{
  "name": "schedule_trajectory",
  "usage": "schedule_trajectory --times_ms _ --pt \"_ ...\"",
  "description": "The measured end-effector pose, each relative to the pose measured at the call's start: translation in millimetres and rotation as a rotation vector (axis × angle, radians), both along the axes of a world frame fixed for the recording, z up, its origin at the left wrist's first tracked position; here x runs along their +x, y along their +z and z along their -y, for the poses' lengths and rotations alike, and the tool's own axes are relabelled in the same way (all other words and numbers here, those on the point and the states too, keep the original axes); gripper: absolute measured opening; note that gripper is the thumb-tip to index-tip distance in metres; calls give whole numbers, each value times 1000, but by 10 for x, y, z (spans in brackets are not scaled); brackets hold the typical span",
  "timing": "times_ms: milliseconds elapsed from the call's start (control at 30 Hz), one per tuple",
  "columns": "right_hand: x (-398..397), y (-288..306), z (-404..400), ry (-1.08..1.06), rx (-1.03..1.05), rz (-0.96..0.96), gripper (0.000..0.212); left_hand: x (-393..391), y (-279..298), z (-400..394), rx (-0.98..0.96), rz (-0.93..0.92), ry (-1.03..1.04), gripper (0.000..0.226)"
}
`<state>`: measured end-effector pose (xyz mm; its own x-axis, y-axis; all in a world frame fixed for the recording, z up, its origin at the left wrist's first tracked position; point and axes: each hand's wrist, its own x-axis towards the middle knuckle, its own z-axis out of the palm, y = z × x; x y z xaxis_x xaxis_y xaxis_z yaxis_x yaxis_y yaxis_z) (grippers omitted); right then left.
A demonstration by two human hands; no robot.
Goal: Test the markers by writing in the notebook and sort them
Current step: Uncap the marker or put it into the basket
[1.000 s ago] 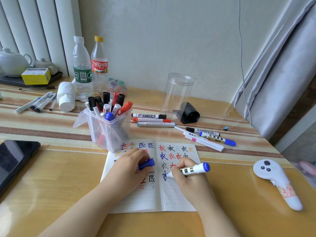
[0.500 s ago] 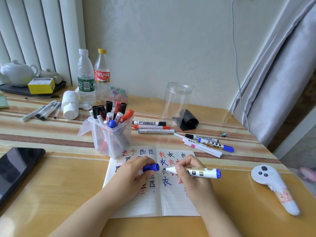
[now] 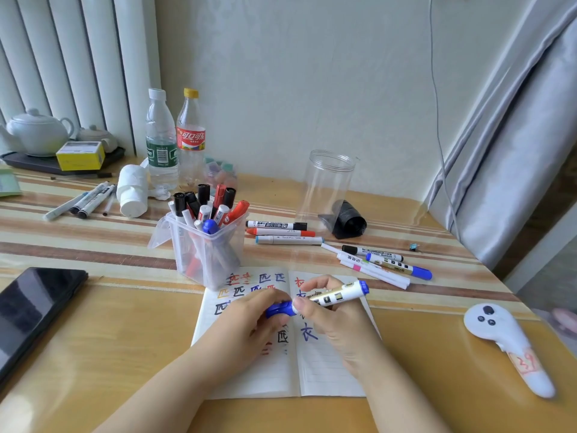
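An open lined notebook (image 3: 327, 367) lies in front of me, with red, blue, black and yellow characters on both pages. My right hand (image 3: 340, 323) grips a white marker with a blue end (image 3: 340, 295) above the notebook. My left hand (image 3: 246, 326) holds the marker's blue cap (image 3: 279, 309), which meets the marker's tip. A clear tub (image 3: 206, 251) just behind the notebook holds several capped markers. Three markers (image 3: 282, 232) lie in a row behind it, and several more markers (image 3: 381, 264) lie to the right.
A clear empty jar (image 3: 327, 185) and a black roll (image 3: 348, 220) stand at the back. Two bottles (image 3: 175, 142), a white bottle on its side (image 3: 132, 190) and more pens (image 3: 84, 201) sit back left. A dark tablet (image 3: 29, 310) lies left, a white controller (image 3: 505, 339) right.
My right hand stopped writing and lifted the marker off the page. It turned the tip toward the blue cap in my left hand. Cap and tip now meet.
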<state>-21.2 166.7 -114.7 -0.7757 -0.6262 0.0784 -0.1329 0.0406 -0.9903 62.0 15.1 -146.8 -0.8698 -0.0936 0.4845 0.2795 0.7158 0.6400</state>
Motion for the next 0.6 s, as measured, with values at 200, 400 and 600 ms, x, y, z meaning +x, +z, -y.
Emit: schedule_trajectory --times_ms 200,400,600 --pt "-50 97 64 -69 -52 143 30 -22 0 41 -3 -6 80 20" --pt "-26 -45 192 -222 -71 92 43 21 -13 5 -43 -13 40 29" --pt "25 -138 243 -285 -116 89 40 15 8 -3 -28 -39 41 26"
